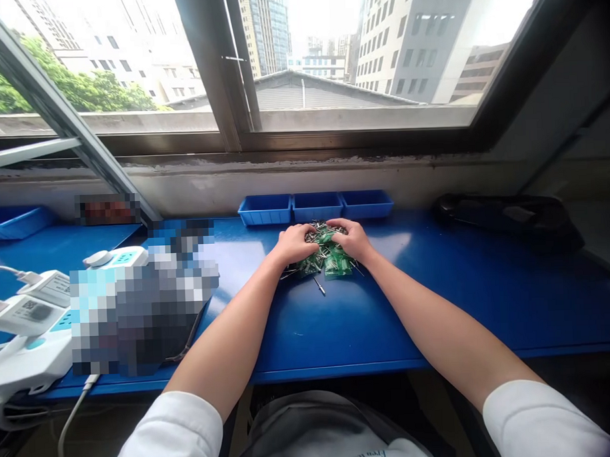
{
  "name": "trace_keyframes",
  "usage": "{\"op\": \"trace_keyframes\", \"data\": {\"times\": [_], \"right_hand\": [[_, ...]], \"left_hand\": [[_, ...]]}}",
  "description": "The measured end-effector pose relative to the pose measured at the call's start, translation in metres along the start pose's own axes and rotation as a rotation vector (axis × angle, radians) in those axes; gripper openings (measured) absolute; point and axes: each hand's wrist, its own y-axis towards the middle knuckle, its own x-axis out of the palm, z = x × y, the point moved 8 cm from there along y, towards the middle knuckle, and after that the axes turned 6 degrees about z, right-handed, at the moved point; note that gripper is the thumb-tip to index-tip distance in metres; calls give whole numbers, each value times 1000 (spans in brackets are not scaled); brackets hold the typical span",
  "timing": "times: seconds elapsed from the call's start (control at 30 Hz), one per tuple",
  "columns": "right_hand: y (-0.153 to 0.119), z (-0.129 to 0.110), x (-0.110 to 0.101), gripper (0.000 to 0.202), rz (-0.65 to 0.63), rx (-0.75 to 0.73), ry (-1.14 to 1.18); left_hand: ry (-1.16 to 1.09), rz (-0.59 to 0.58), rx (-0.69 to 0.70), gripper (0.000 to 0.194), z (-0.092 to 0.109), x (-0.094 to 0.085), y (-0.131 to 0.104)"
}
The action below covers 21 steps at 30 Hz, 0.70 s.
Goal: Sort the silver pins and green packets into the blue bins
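A pile of thin metal pop rivets [314,229] and small green plastic packets [338,262] lies on the blue table. My left hand [298,245] curls round the pile's left side, thumb toward the middle. From the right, my right hand [353,240] wraps its fingers round the other side, its thumb over the green packets. Some fingertips are hidden among the pieces. One loose pop rivet [321,287] lies apart in front of the heap.
Three blue bins [317,208] stand in a row behind the pile. A white power strip [36,351] with plugs and blurred items are at left. A black bag-like object [505,221] lies at right. Window frames rise behind the blue table [333,334].
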Motion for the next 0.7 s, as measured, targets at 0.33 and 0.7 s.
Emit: {"op": "trace_keyframes", "data": {"times": [0.33, 0.7], "right_hand": [[-17, -12, 5, 65, -235, -94, -565], [-11, -23, -16, 102, -225, -193, -629]], "left_hand": [[54, -109, 143, 83, 0, -2, -12], [-283, 144, -112, 50, -40, -40, -5]]}}
